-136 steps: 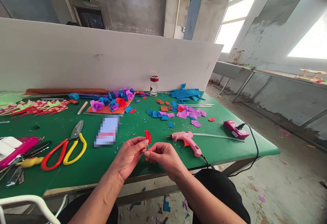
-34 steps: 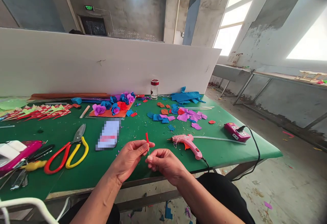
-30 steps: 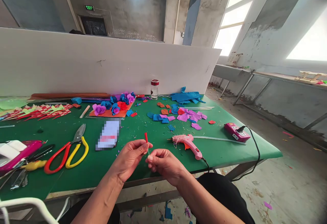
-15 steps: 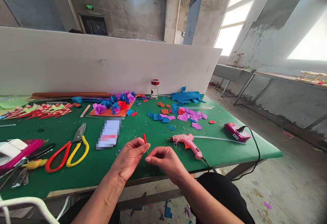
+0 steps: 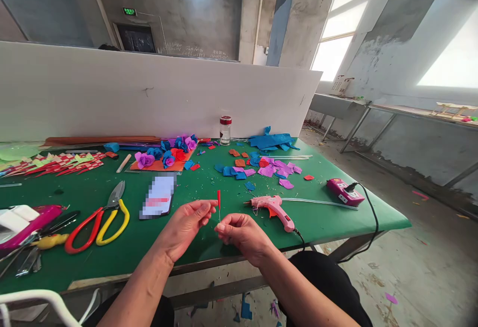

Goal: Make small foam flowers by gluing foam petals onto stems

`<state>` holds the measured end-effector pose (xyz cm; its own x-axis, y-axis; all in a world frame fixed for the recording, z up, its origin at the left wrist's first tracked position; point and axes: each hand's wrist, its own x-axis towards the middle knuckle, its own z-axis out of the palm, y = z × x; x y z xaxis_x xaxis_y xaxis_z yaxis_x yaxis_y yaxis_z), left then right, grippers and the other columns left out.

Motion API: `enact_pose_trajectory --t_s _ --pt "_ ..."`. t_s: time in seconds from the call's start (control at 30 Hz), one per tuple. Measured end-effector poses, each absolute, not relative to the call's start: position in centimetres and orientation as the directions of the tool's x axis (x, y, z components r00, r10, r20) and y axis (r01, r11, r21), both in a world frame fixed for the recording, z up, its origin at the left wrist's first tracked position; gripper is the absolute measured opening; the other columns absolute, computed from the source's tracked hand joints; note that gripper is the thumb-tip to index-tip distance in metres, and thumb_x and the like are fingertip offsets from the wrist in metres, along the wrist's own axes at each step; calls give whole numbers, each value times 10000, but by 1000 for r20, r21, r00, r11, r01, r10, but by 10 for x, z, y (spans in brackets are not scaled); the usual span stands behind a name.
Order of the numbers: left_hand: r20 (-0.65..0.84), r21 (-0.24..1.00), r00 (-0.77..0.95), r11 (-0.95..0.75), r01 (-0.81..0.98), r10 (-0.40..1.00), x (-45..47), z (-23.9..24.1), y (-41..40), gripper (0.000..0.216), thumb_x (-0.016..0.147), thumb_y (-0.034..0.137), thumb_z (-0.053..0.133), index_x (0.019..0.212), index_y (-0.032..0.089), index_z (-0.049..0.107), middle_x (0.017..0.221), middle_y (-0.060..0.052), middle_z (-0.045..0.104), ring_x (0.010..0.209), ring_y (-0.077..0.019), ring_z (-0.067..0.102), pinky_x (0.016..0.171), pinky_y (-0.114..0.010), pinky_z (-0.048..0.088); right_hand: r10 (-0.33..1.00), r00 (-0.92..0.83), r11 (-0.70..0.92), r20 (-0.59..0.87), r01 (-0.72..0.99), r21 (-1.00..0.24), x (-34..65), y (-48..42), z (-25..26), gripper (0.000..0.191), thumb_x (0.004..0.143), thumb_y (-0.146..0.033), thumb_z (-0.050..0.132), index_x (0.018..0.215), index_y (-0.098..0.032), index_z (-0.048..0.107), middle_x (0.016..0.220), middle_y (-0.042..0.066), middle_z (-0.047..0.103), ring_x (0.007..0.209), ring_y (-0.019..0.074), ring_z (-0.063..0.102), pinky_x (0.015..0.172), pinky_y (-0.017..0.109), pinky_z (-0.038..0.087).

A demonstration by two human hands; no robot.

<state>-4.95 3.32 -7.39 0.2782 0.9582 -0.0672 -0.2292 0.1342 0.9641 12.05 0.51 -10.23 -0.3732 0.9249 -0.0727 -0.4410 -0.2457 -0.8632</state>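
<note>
**Red paper roll [image 5: 218, 199] held upright on its thin stem at the near table edge**

The red paper roll is a short, narrow cylinder whose long axis stands close to vertical, above the near middle of the green table [image 5: 209, 180]. A thin pale stem runs down from it to the right hand [image 5: 242, 235], which pinches the stem's lower end between thumb and forefinger, with the other fingers curled under. The roll therefore lies above and slightly left of that hand's fingertips, farther from the person.

The left hand [image 5: 184, 227] lies to the left of the roll with its palm turned partly up and its fingers loosely curved. Its fingertips [image 5: 209, 209] reach to just beside the roll, at the height of the roll's lower end. Whether they touch the stem cannot be told, and they hold nothing that shows. The right hand is the one that has the piece; the left is close beside it.

A pink glue gun [image 5: 274, 206] lies on the table just right of the hands, nozzle toward the left, and red and yellow scissors [image 5: 97, 220] lie well to the left.

The one container is a small glass jar [image 5: 225, 130] with a red lid, upright at the far edge against the white board [image 5: 149, 93]. It looks clear, and its contents cannot be made out. Loose paper scraps [image 5: 269, 166] lie spread on the cloth between the jar and the glue gun.
</note>
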Motion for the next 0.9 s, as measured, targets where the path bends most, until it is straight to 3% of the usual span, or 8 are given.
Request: enact_pose_trajectory --t_s 0.17,0.53,0.67,0.9 --pt "-121 951 314 201 -236 942 -39 -73 27 294 657 397 804 761 125 762 694 -36 603 626 -91 411 607 -225 374 909 -414 -243 -50 -429 -870 119 4 -103 252 629 -329 830 635 -142 660 602 -12 620 519 62 438 547 227 289" --pt "-142 922 285 231 -310 948 -38 -72 24 224 583 310 855 674 142 740 753 -41 657 609 -77 442 587 -211 394 889 -455 -253 -45 -407 -878 121 5 -102 260 624 -331 834 634 -141 656 596 -18 615 511 61 445 554 234 290" --pt "-127 915 255 212 -342 959 -35 -71 24 220 553 284 866 596 151 696 609 5 571 609 -87 442 587 -211 391 891 -453 -246 -43 -401 -883 122 5 -103 257 636 -328 829 645 -139 655 609 -13 625 517 60 448 557 232 291" --pt "-92 916 264 186 -356 960 -32 -67 22 277 556 272 859 532 160 607 570 40 489 580 -83 403 550 -219 350 889 -453 -251 -62 -372 -893 121 3 -100 293 611 -354 841 640 -138 645 608 -18 619 519 59 441 553 230 287"
